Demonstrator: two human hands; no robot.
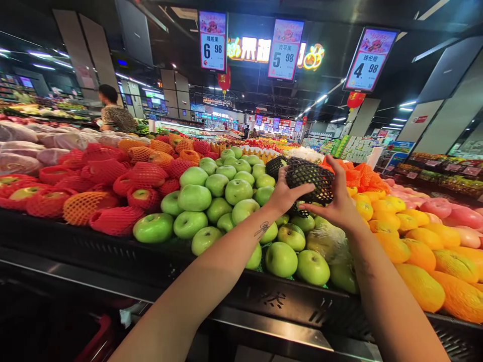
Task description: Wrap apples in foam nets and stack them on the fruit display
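A bunch of black foam fruit nets (310, 176) lies on the green apples (238, 191), near the right side of their pile. My left hand (287, 193) is at the left side of the nets, its thumb stretched across in front of them and its other fingers partly hidden. On the other side is my right hand (342, 201), thumb and fingers spread wide apart around the nets' right edge. Both hands are close against the netting; I cannot tell how firmly they touch it. Below my right hand, a plastic-wrapped fruit (327, 240) sits among the apples.
Fruit in red foam nets (106, 166) is heaped on the left. Oranges (418, 254) fill the right, with orange netting (358, 173) behind them. A black display edge (275, 297) runs along the front. Price screens (286, 49) hang overhead. Another person (116, 113) stands far left.
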